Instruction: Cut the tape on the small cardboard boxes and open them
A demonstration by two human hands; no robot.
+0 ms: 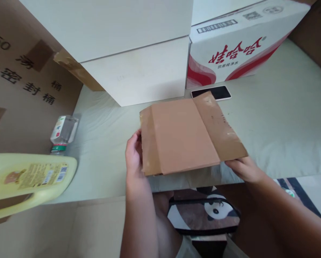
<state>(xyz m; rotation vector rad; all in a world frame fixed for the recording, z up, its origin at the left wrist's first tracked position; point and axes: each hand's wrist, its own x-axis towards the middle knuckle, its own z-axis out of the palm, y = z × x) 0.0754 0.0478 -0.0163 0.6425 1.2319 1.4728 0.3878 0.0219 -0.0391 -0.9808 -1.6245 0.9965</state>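
A brown cardboard piece (184,136) with a folded flap on each side is held up in front of me, above the front edge of the green cloth surface. My left hand (134,152) grips its left flap, with the fingers partly hidden behind the cardboard. At the lower right corner, my right hand (243,167) pinches the right flap, its fingers underneath. Just behind the cardboard's far right corner lies a phone (221,92) with a dark screen, partly covered by the flap.
White boxes (141,68) stand at the back, beside a red-and-white water carton (230,53). On the left are a large cardboard box (23,89), a clear bottle (63,130) and a yellow jug (47,172). A panda-print item (203,211) is below, near my legs.
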